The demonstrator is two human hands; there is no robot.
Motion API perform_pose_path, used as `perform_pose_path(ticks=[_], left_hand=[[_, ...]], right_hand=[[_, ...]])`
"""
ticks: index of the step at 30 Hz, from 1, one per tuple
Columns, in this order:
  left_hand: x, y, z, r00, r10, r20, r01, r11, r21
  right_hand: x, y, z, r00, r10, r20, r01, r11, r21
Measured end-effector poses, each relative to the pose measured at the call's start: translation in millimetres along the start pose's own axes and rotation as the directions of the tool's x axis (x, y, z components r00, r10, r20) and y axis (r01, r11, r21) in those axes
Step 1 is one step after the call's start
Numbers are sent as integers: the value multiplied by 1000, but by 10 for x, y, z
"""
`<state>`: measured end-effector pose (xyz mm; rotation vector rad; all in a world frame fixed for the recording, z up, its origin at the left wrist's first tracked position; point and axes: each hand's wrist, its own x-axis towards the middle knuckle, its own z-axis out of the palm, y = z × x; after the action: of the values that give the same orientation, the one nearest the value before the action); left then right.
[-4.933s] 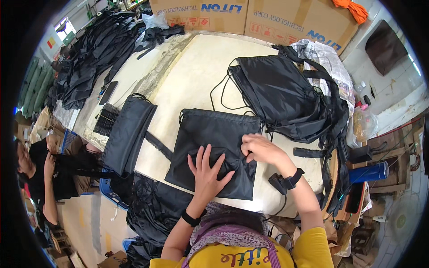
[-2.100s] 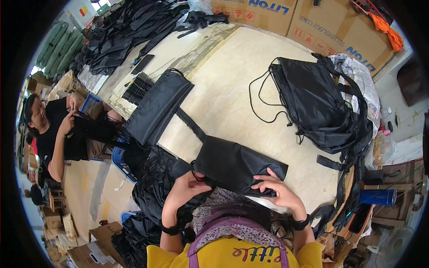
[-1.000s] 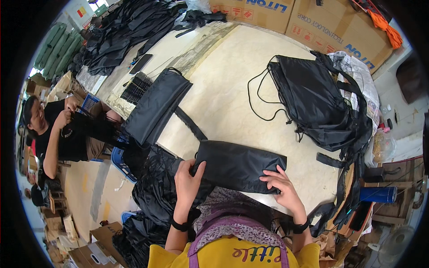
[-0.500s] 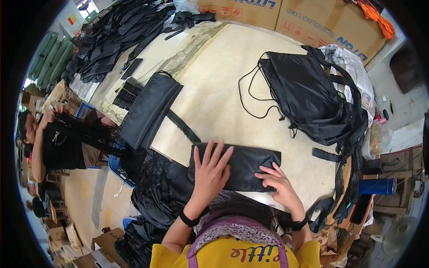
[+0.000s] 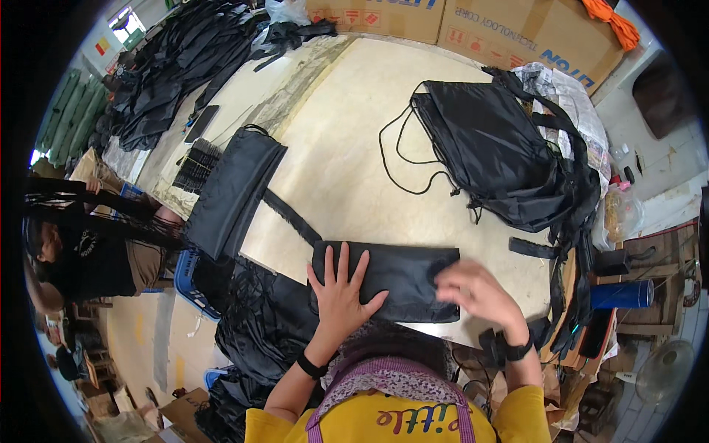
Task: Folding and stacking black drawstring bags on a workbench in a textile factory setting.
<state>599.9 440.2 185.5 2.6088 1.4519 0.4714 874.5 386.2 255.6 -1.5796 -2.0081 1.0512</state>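
A folded black fabric bag [image 5: 402, 277] lies flat along the near edge of the pale table. My left hand [image 5: 341, 288] presses on its left part, palm down with fingers spread. At the bag's right end is my right hand [image 5: 476, 289], smeared by motion, its fingertips by a dark, blurred bit of fabric. Whether those fingers grip it cannot be made out. Farther right lies a pile of black drawstring bags [image 5: 495, 148], their cords looping onto the table. Another folded black bag [image 5: 235, 192] rests at the left, with a black strip [image 5: 292, 215] running from it toward my bag.
Black fabric is heaped at the far left [image 5: 177, 66] and beside my left arm [image 5: 266, 303]. Cardboard boxes [image 5: 524, 37] line the far edge. A blue cylinder [image 5: 622, 294] stands at the right. A co-worker [image 5: 96, 251] handles black strips at the left, near a blue basket [image 5: 193, 284].
My right hand has shifted right and lifted somewhat at the bag's end. My left hand stays flat, fingers spread wider. The co-worker's arms and strips have moved, and the view has shifted slightly.
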Motion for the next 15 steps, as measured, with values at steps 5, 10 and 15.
perform_pose_path(ticks=[5, 10, 15], left_hand=[[10, 3, 22, 1000, 6, -1, -6, 1000, 8], [-7, -65, 5, 994, 106, -9, -106, 993, -50], [8, -144, -110, 996, 72, -60, -79, 989, -125]], right_hand=[[747, 4, 150, 914, -249, -320, 162, 947, -276], [1281, 191, 315, 925, 37, 379, -198, 897, 395], [1278, 162, 409, 898, 40, 438, -338, 701, 628]])
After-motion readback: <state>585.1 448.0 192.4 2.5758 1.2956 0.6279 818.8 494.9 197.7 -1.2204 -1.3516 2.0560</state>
